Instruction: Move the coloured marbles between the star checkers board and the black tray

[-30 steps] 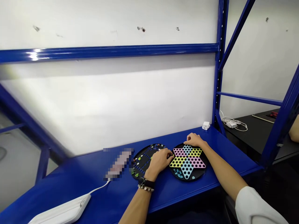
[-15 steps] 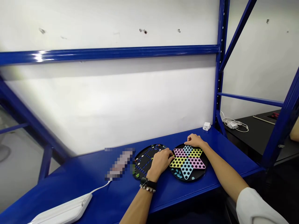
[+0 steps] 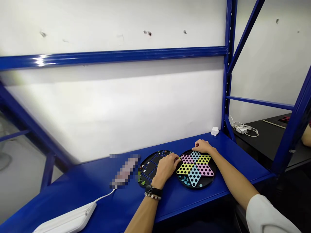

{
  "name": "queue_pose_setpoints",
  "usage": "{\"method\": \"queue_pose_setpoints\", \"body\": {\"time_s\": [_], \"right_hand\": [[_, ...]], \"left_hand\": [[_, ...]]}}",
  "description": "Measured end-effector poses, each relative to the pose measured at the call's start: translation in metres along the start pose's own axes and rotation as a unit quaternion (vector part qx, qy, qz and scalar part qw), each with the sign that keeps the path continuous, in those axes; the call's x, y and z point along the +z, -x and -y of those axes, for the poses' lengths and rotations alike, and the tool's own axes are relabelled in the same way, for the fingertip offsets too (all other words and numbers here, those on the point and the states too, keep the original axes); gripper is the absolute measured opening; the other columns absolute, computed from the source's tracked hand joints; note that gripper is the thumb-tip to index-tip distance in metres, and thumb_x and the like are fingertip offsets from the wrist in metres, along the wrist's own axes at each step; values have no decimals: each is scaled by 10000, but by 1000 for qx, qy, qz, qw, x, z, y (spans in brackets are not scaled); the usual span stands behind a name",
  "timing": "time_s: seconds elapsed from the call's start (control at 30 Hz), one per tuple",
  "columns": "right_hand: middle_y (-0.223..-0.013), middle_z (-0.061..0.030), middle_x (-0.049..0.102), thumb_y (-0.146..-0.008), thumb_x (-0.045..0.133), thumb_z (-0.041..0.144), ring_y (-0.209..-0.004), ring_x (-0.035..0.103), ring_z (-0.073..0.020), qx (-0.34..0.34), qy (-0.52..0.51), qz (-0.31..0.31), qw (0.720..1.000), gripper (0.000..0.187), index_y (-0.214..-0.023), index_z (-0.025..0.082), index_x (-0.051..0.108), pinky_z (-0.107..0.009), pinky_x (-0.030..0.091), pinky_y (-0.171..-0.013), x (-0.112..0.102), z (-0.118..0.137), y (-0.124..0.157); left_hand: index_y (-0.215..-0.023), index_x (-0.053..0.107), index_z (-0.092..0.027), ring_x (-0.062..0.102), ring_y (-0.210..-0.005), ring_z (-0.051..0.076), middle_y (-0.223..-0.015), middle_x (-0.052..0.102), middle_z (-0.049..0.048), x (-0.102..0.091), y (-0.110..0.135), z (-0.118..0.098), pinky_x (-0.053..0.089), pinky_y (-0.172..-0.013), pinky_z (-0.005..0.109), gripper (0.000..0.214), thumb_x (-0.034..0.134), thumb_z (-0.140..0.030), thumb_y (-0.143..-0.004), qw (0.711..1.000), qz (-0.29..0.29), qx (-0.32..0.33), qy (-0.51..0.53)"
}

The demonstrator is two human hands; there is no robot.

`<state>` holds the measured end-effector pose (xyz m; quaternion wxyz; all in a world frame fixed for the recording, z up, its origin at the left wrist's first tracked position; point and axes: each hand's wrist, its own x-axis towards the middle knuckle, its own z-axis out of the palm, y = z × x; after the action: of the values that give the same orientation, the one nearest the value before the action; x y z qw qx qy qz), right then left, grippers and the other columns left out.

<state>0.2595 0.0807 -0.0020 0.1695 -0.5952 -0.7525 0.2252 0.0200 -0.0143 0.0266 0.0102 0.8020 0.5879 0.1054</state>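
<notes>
A round black board with a pastel star of peg holes (image 3: 195, 168) lies on the blue shelf (image 3: 102, 191). Beside it on the left lies a second round black tray (image 3: 148, 168) with blue slots and small coloured pieces. My left hand (image 3: 167, 166) rests between the two, its fingers curled at the star board's left rim; what they pinch is too small to make out. My right hand (image 3: 203, 146) sits on the star board's far edge with its fingers curled over the rim. Small blue marbles (image 3: 185, 180) lie in the board's near-left pocket.
A white device with a cable (image 3: 65, 220) lies at the near left of the shelf. A small white plug (image 3: 214, 131) stands by the blue upright (image 3: 225, 84). On a black table (image 3: 267, 136) to the right lies a white charger with cord (image 3: 243, 129). Another person's arm (image 3: 306, 136) shows at the far right.
Both hands stay at the boards; the left hand's fingers shifted slightly at the star board's left rim. The view moved a little.
</notes>
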Motion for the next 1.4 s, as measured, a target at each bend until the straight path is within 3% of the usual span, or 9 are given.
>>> {"method": "queue_pose_setpoints", "body": {"time_s": [0.17, 0.27, 0.37, 0.67, 0.83, 1.0, 1.1, 1.2, 1.4], "right_hand": [[-766, -23, 684, -783, 623, 471, -832, 629, -217, 1, -7, 6, 1000, 311, -618, 210, 588, -502, 280, -1055, 0, -1, 0], [-770, -25, 688, -782, 622, 476, -840, 628, -221, 0, -12, 6, 1000, 308, -626, 211, 591, -509, 273, -1057, 0, -1, 0], [-777, -22, 689, -786, 618, 475, -847, 626, -223, -5, -10, 5, 1000, 312, -623, 210, 594, -508, 286, -1044, 0, -1, 0], [-847, -23, 690, -794, 628, 394, -849, 617, -196, -18, -9, 1, 1000, 203, -699, 216, 650, -392, 366, -959, 1, 1, -1], [-868, -32, 676, -760, 613, 205, -774, 583, -155, -13, -16, -18, 1000, 42, -780, 206, 650, -267, 396, -730, -2, -3, 0], [-1005, -41, 626, -664, 544, 19, -847, 556, -153, -21, -16, -39, 999, 333, -915, 215, 641, -231, 365, -682, 1, -14, -5], [-1029, -45, 614, -675, 538, 33, -888, 550, -159, -46, -37, -44, 997, 333, -936, 214, 638, -228, 374, -704, 5, -18, -10], [-997, -49, 628, -714, 554, 94, -868, 555, -158, -67, -51, -45, 995, 215, -876, 203, 642, -229, 382, -698, 6, -17, -11], [-787, -25, 650, -737, 562, 152, -704, 552, -128, -56, -47, -26, 997, 58, -733, 185, 610, -225, 362, -620, 3, -11, -6]], "left_hand": [[-998, 650, -241, 658, -889, 182, -995, 711, 29, -6, 0, 15, 426, -701, 255, 268, 457, -419, -948, 997, -49, -57, -8], [-961, 648, -227, 665, -885, 207, -965, 720, 42, -7, 1, 27, 420, -671, 260, 265, 482, -429, -921, 993, -23, -110, -25], [-948, 645, -224, 664, -898, 216, -988, 717, 49, -7, 2, 34, 417, -654, 259, 257, 482, -419, -909, 992, -2, -121, -30], [-956, 642, -237, 644, -898, 180, -1014, 696, 23, -6, 0, 24, 434, -695, 263, 237, 418, -312, -931, 990, -103, -85, 38], [-950, 654, -242, 636, -910, 173, -995, 695, 13, -4, 1, 17, 438, -727, 258, 222, 439, -281, -913, 993, -80, -57, 66], [-959, 657, -242, 630, -916, 160, -991, 684, 13, 2, 1, 9, 430, -737, 252, 208, 458, -235, -898, 997, -45, -12, 65], [-994, 652, -247, 629, -903, 157, -989, 669, 16, 8, 2, 3, 427, -732, 253, 213, 457, -245, -909, 998, -35, 5, 48], [-1062, 638, -256, 632, -892, 164, -1018, 643, 25, 12, 3, -1, 429, -729, 260, 234, 450, -295, -929, 999, -20, 16, 20], [-1177, 562, -251, 643, -881, 176, -1119, 588, 50, 18, 4, -4, 448, -753, 287, 294, 360, -320, -976, 999, -10, 20, -28]]}}
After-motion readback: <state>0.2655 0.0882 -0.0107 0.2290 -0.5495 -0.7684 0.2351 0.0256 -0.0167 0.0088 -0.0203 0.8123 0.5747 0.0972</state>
